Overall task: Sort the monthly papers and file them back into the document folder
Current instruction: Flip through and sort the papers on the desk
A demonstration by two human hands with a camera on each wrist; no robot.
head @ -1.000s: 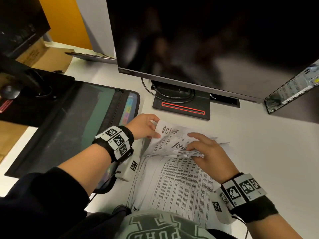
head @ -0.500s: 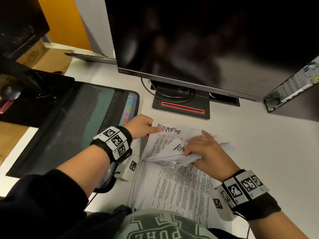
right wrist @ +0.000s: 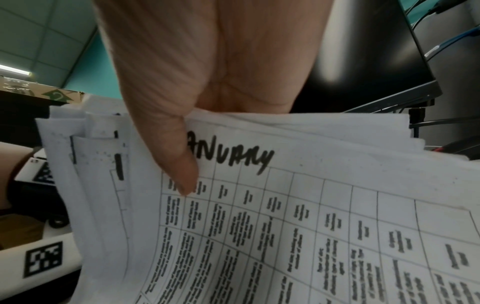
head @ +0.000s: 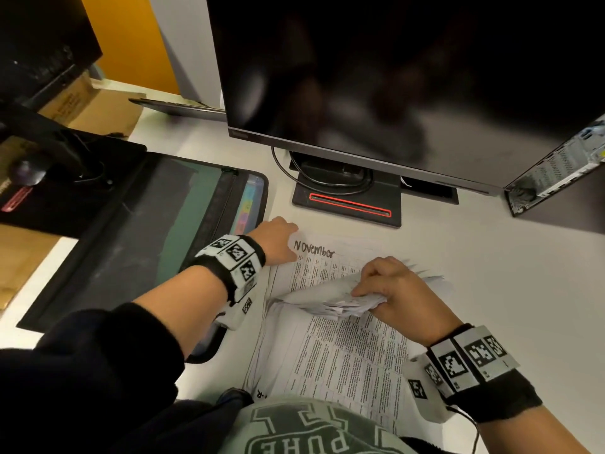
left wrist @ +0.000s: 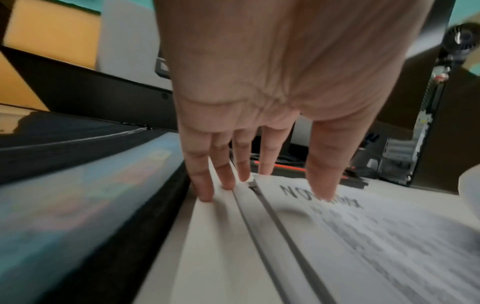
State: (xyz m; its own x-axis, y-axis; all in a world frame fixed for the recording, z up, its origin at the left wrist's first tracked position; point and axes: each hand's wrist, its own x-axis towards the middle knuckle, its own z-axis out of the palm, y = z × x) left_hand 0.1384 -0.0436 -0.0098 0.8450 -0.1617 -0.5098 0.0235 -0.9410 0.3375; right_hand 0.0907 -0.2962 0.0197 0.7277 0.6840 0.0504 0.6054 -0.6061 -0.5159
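Note:
A stack of printed monthly papers [head: 343,355] lies on the white desk in front of me. Its exposed top sheet is headed "November" [head: 314,253]. My left hand [head: 278,239] rests on the stack's top left corner; in the left wrist view its straight fingers [left wrist: 202,185] touch the sheet edges. My right hand [head: 393,290] grips a bundle of sheets [head: 327,298] folded back toward me. In the right wrist view its thumb [right wrist: 179,164] presses on a sheet headed "January" [right wrist: 285,205]. The open document folder [head: 147,231], with coloured tabs [head: 247,204], lies just left of the stack.
A dark monitor [head: 393,93] stands behind the papers, its base [head: 350,204] close to the stack's far edge. A computer tower [head: 556,172] is at the right. A black stand [head: 49,178] and a cardboard box [head: 91,106] are at the left.
My right hand has folded the "October" sheets back toward me, which uncovered the "November" sheet. My left hand stayed at the stack's top left corner.

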